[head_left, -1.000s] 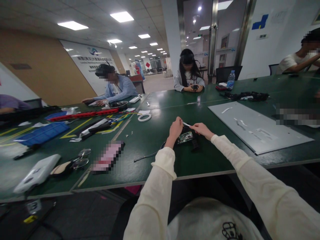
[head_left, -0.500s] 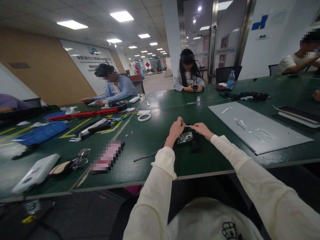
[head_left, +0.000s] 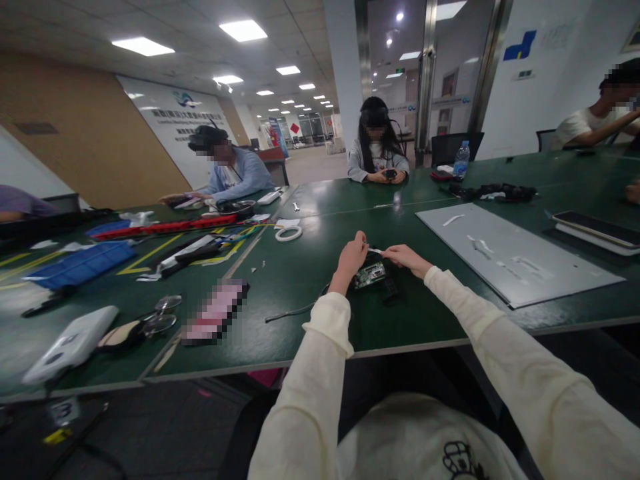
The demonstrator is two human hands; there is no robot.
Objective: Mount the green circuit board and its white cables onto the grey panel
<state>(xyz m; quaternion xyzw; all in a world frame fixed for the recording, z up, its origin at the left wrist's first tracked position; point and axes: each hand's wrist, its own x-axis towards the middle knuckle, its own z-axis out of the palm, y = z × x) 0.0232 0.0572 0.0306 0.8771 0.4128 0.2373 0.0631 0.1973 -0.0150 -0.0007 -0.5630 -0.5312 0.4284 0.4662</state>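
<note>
Between my two hands a small white strip (head_left: pixel 375 251) is stretched, its exact kind too small to make out. My left hand (head_left: pixel 353 259) pinches its left end with closed fingers. At the other end, the fingertips of my right hand (head_left: pixel 406 259) are closed on it. Just below the strip lies a green circuit board (head_left: pixel 370 275) on the table, partly covered by my left hand. A dark piece (head_left: pixel 390 289) sits at the board's right side. A thin dark cable (head_left: pixel 290 314) runs out to the left from behind my left wrist.
A grey panel (head_left: pixel 465 267) with white strips on it lies to the right. On the left are a pink phone (head_left: pixel 215 313), glasses (head_left: pixel 163 315), a white device (head_left: pixel 73 347), a blue tray (head_left: pixel 83 263) and a tape roll (head_left: pixel 289 233). Several people sit around the table.
My right hand has shifted very slightly to the right, and the white strip shows a little more between my hands. My left hand is almost where it was.
</note>
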